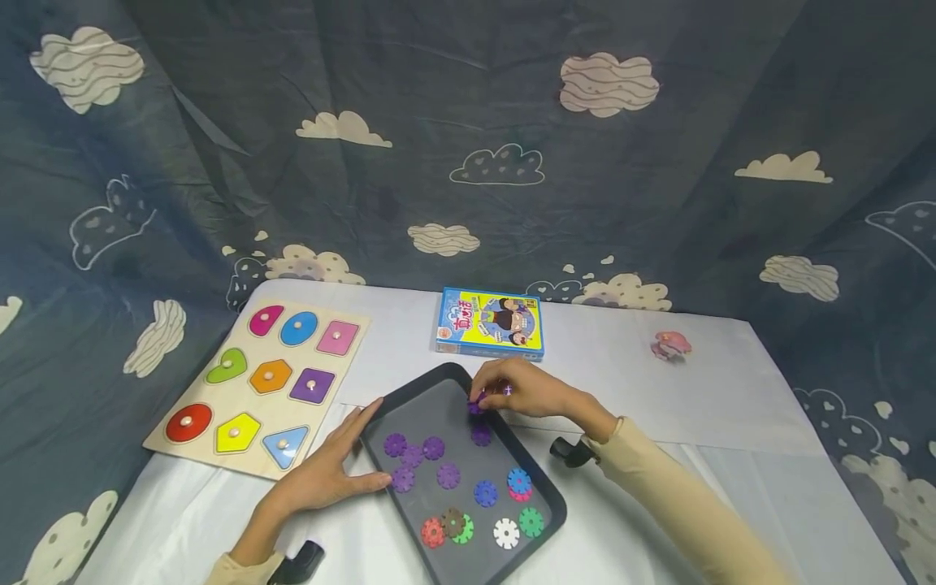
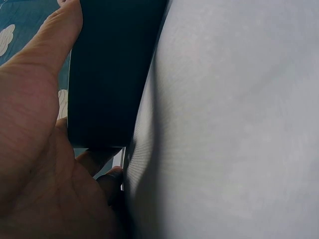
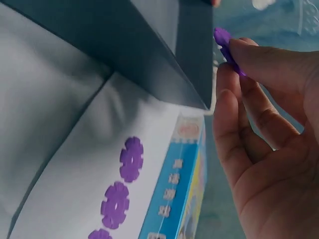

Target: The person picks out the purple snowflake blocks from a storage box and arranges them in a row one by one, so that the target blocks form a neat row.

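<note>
My right hand [image 1: 532, 388] pinches a purple notched plastic disc [image 3: 228, 49] between thumb and fingertips, over the far right rim of the dark grey tray [image 1: 439, 410]. Along the tray's left side rests my left hand [image 1: 318, 478], fingers straight and thumb spread, touching the rim. Several purple discs [image 1: 448, 476] lie in the tray's far half. Toward its near end are a blue disc [image 1: 486, 493], a white disc [image 1: 506, 534], a red disc [image 1: 432, 532] and others. Outside the tray, purple discs [image 3: 131, 159] lie in a row on the cloth, mostly hidden behind my right hand in the head view.
A wooden shape puzzle board [image 1: 281, 418] with knobbed pieces lies to the left. Behind the tray is a blue and yellow card box [image 1: 490, 323]. A small pink object [image 1: 670, 346] sits at the back right. White cloth covers the table [image 1: 731, 390], with a dark cloud-print curtain behind.
</note>
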A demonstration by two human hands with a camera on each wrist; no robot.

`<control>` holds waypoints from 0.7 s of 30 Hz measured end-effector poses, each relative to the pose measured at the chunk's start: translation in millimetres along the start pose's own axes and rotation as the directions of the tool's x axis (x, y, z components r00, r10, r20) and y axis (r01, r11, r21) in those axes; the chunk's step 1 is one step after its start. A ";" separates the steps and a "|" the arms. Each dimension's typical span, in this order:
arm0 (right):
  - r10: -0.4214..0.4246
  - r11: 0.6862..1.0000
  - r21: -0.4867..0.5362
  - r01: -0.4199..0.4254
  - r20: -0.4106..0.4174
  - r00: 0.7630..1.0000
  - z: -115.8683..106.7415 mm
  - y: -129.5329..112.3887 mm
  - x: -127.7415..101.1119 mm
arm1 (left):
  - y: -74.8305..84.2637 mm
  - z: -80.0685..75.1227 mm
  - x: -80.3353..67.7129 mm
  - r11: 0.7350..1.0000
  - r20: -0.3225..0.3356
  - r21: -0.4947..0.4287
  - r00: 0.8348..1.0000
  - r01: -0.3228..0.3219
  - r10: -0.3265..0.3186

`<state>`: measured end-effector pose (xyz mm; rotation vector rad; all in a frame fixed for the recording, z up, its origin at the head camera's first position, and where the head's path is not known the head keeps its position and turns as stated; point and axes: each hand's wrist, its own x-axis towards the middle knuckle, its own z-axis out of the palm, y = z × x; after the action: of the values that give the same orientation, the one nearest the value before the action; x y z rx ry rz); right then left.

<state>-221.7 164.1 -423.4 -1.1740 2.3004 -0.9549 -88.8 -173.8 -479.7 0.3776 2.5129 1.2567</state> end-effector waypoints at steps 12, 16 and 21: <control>0.073 0.987 0.157 -0.043 -0.192 0.979 -7.9 21.4 -27.8 | -1.4 0.1 0.7 1.000 0.003 -0.003 1.000 0.005 -0.005; 0.110 0.983 0.173 -0.069 -0.242 0.964 -9.5 28.9 -39.0 | -1.4 -0.1 0.5 1.000 0.001 0.000 1.000 0.008 -0.008; 0.177 0.971 0.207 -0.120 -0.286 0.942 -9.5 39.1 -54.0 | -2.7 0.8 0.7 1.000 -0.005 0.000 1.000 0.003 -0.003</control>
<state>-218.0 228.3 -443.2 -0.8083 2.4234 -1.3382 -89.4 -174.5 -482.4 0.3716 2.5169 1.2576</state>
